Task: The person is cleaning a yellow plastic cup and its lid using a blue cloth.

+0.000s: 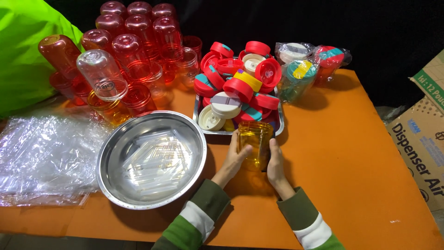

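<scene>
A clear yellow plastic cup [255, 141] stands on the orange table [351, 153] just in front of a metal tray. My left hand [234, 159] grips its left side, thumb across the front. My right hand [276, 162] presses flat against its right side. Both sleeves are green with a white band. The metal tray [279, 121] behind the cup is heaped with red, white, teal and yellow lids [238, 88]. To the left of my hands sits a round steel bowl [152, 159] holding several clear plastic straws.
Stacks of upside-down red and clear cups [129, 51] fill the back left. Bagged finished cups [307, 65] lie behind the tray. Clear plastic bags [44, 155] lie at the left, a green sheet [23, 51] beyond. A cardboard box [423, 129] stands off the right edge.
</scene>
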